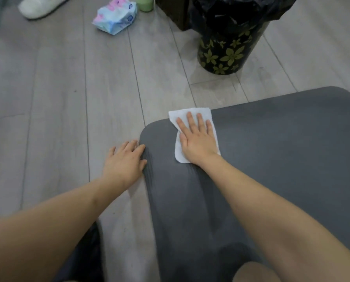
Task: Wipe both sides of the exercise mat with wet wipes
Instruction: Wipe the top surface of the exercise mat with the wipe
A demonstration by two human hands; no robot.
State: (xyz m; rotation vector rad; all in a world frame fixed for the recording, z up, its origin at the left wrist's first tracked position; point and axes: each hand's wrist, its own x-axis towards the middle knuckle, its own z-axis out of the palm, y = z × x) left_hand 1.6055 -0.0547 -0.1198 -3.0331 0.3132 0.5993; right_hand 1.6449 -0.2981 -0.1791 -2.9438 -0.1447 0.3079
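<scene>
Right hand (pixel 197 137), fingers spread flat on limp white wet wipe (pixel 192 113) at far left corner of soft, pliable exercise mat (pixel 282 149); left hand (pixel 124 162), flat, steadying left edge, likely best lifting point.

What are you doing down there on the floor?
A person is cleaning a dark grey exercise mat laid on the wooden floor. The right hand presses a white wet wipe flat near the mat's corner. The left hand rests on the floor, fingertips touching the mat's edge. A pack of wipes and a flowered bin with a black liner wait nearby.
</scene>
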